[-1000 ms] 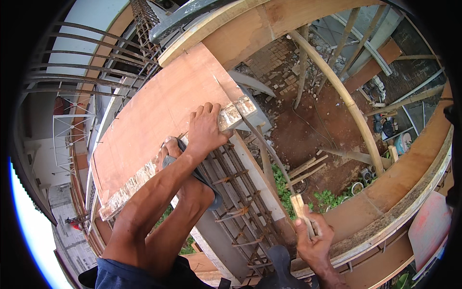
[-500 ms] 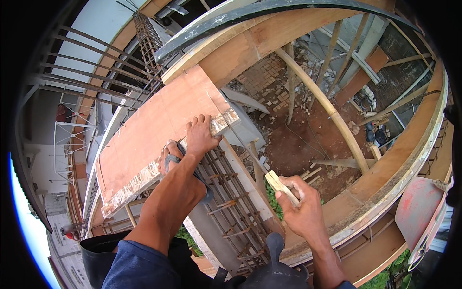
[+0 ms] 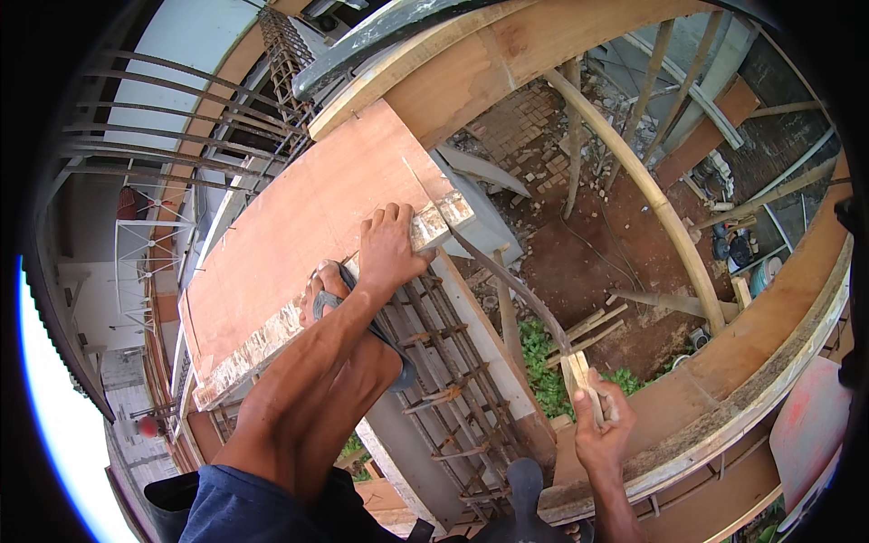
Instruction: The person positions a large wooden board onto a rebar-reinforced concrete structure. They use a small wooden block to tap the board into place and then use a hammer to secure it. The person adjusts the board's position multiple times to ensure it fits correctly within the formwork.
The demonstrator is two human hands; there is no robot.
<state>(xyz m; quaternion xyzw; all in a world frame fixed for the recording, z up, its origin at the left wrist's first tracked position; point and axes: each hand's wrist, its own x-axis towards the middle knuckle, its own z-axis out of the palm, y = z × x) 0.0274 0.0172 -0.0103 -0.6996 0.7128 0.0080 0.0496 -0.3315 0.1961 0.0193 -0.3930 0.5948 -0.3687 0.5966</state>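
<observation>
My left hand (image 3: 391, 246) lies on the rough lower edge of a large reddish plywood board (image 3: 299, 226), fingers curled over the edge near its right corner. My right hand (image 3: 599, 433) is low at the right, shut on a short pale wooden piece (image 3: 577, 373) that sticks up from the fist. A thin dark bar (image 3: 511, 290) runs from the board's corner down toward that piece. My foot in a dark sandal (image 3: 330, 291) rests against the board's edge beside my left hand.
A steel rebar cage (image 3: 444, 371) lies under my arm beside a pale plank. A bamboo pole (image 3: 652, 199) slants across the drop. Curved timber formwork (image 3: 769, 326) rings the right side. Far below are red earth, bricks and green plants (image 3: 543, 371).
My right hand, with the wooden piece, rose toward the board half a second ago and has dropped back down to the right. My left hand stays on the board's edge.
</observation>
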